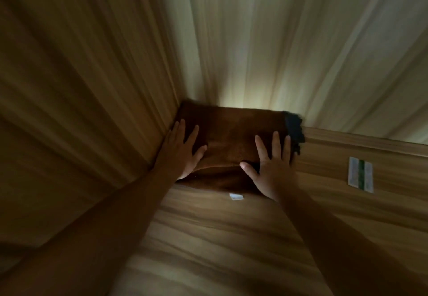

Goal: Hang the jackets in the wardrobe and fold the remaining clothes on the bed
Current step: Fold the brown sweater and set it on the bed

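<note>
A: Status?
B: Folded brown cloth [231, 133] sits in the shelf [231, 237] corner; left hand [183, 149] and right hand [273, 163] lie flat on it, fingers spread.
A: Advice?
B: Press evenly; keep the fold square to the corner.

both hands [183, 149] [273, 168] flat on folded brown garment [231, 133] in wooden wardrobe corner [231, 237].
</note>
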